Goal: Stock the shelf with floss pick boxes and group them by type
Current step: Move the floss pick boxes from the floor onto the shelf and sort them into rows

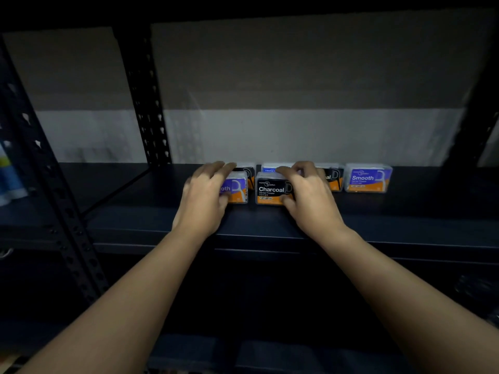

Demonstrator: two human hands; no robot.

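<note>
Dark metal shelf [270,225] spans the middle of the frame, pale wall behind it. One perforated black upright [147,103] stands upper left of centre; a second, nearer upright [40,168] slants down the left edge.

Floss pick boxes, six counted, all at mid-frame on the shelf. Three carry the purple Smooth label, three the black Charcoal label.
- Front row, two: Smooth box [237,190] at left, Charcoal box [271,190] just beside it to the right.
- Back row, four: a Charcoal box [249,175] partly hidden behind the left hand; a purple box [271,168], only its top showing; a Charcoal box [334,179] behind the right hand; a Smooth box [368,178] standing alone at far right.
The types are mixed in both rows.

Left hand [205,201]: fingers curled over the top of the front Smooth box, thumb against its face, gripping it.
Right hand [310,198]: fingers curled over the top right of the front Charcoal box, thumb at its lower right corner, gripping it.
</note>
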